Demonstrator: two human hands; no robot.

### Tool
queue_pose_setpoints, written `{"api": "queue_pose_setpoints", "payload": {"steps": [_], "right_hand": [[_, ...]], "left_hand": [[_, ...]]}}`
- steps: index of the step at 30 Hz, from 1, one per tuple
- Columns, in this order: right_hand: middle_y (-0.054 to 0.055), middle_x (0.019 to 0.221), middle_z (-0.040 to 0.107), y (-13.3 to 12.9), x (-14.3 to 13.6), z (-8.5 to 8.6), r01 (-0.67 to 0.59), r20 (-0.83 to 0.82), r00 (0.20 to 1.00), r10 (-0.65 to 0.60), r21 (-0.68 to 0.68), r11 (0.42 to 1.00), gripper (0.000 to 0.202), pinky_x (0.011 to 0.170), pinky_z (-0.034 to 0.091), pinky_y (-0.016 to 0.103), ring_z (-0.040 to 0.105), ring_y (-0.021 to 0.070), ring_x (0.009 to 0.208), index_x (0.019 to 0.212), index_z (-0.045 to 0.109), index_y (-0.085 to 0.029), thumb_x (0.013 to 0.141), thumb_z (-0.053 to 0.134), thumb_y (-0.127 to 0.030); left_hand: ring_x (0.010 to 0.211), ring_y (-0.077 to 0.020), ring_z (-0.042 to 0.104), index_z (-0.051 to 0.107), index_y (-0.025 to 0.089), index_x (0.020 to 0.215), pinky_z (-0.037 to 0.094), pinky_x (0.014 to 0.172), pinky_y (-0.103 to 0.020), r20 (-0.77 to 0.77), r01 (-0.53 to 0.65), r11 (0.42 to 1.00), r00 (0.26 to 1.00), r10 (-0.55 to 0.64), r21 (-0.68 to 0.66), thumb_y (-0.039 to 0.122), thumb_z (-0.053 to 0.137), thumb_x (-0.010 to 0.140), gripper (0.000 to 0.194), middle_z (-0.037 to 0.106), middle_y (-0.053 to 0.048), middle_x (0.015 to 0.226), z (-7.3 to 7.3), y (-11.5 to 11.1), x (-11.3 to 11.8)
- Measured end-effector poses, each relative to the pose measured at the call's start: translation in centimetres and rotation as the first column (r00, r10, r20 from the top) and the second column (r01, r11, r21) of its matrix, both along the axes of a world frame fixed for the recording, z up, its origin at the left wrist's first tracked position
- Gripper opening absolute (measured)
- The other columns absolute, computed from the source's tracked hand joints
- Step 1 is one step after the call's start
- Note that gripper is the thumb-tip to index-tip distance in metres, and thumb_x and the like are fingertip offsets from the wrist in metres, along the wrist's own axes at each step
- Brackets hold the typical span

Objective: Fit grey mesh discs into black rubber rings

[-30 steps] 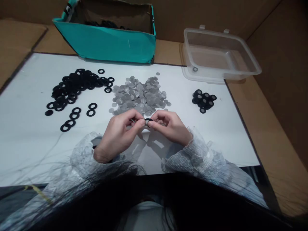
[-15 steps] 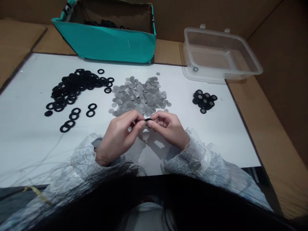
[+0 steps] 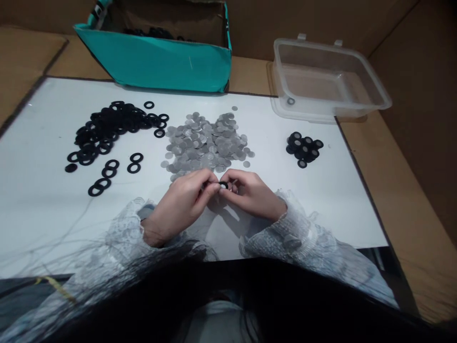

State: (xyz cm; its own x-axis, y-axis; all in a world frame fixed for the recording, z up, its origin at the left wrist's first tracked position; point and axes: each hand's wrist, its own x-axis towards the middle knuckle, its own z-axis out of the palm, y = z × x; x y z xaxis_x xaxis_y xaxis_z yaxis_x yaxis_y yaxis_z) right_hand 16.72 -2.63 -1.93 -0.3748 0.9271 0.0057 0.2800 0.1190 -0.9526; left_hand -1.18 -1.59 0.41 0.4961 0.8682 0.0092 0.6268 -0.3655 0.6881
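A small black ring [image 3: 223,185] is pinched between the fingertips of both my hands, low over the white board. My left hand [image 3: 182,202] is closed with thumb and forefinger at the ring's left side. My right hand [image 3: 252,195] grips its right side, the other fingers curled under. A pale centre shows in the ring; I cannot tell whether a disc sits in it. Just beyond my fingers lies a heap of thin grey discs [image 3: 210,143]. To the left is a pile of black rings [image 3: 114,121], and at right a cluster of black rings with grey centres [image 3: 303,149].
A teal cardboard box [image 3: 160,64] holding black pieces stands at the back left. At the back right, a clear plastic tub [image 3: 332,102] rests partly on the white board [image 3: 339,205]. Several loose rings [image 3: 134,167] lie left of my hands. Cardboard walls surround the board.
The ring has turned between my fingers, so its opening now faces me more. Both hands have shifted slightly right and nearer to me.
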Motion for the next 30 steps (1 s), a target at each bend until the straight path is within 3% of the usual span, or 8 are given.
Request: {"api": "queue_pose_setpoints", "payload": {"steps": [5, 12, 18, 24, 30], "right_hand": [[-0.002, 0.064, 0.051, 0.2, 0.1, -0.3, 0.066, -0.056, 0.996, -0.07, -0.07, 0.995, 0.017, 0.057, 0.038, 0.025, 0.044, 0.0101, 0.059, 0.072, 0.057, -0.017, 0.078, 0.065, -0.031], [-0.003, 0.06, 0.055, 0.3, -0.4, 0.3, 0.127, -0.192, 0.962, -0.195, -0.318, 0.94, 0.035, 0.052, 0.035, 0.023, 0.046, 0.0083, 0.055, 0.063, 0.058, -0.016, 0.062, 0.078, -0.045], [-0.005, 0.056, 0.052, 0.3, -0.7, 0.4, 0.235, -0.188, 0.931, -0.313, -0.35, 0.907, 0.037, 0.049, 0.035, 0.022, 0.042, 0.0066, 0.051, 0.062, 0.057, -0.016, 0.055, 0.081, -0.044], [-0.006, 0.055, 0.049, 0.4, -0.5, 0.3, 0.106, -0.214, 0.956, -0.202, -0.389, 0.915, 0.038, 0.047, 0.031, 0.021, 0.039, 0.0058, 0.05, 0.063, 0.054, -0.016, 0.06, 0.079, -0.045], [-0.006, 0.054, 0.048, 0.2, -0.3, 0.3, 0.086, -0.16, 0.976, -0.145, -0.326, 0.941, 0.023, 0.048, 0.033, 0.02, 0.041, 0.0061, 0.051, 0.063, 0.055, -0.016, 0.069, 0.072, -0.031]], "left_hand": [[0.071, -0.0168, 0.061, 0.06, 0.02, 0.087, 0.046, 0.063, -0.026, 0.136, -0.087, 0.977, 0.984, 0.115, -0.197, 0.039, 0.055, 0.084, 0.021, 0.066, -0.002, 0.08, -0.3, 0.2, -0.1], [0.066, -0.0162, 0.059, 0.06, 0.018, 0.078, 0.046, 0.059, -0.026, 0.302, -0.153, 0.915, 0.912, 0.276, -0.374, 0.037, 0.065, 0.077, 0.019, 0.063, -0.001, 0.071, -0.6, 0.2, 0.2], [0.068, -0.0168, 0.06, 0.059, 0.018, 0.083, 0.046, 0.063, -0.028, 0.282, -0.207, 0.937, 0.915, 0.287, -0.281, 0.035, 0.059, 0.083, 0.017, 0.062, -0.001, 0.072, -0.5, -0.4, 0.5], [0.07, -0.0163, 0.061, 0.058, 0.019, 0.087, 0.046, 0.063, -0.027, 0.236, -0.18, 0.97, 0.947, 0.216, -0.166, 0.035, 0.056, 0.086, 0.016, 0.064, -0.001, 0.079, -1.0, -0.6, 0.2], [0.072, -0.0177, 0.061, 0.061, 0.019, 0.091, 0.048, 0.065, -0.028, 0.208, -0.122, 0.96, 0.962, 0.177, -0.25, 0.036, 0.054, 0.086, 0.02, 0.066, -0.002, 0.078, -1.2, -0.3, 0.2]]}}
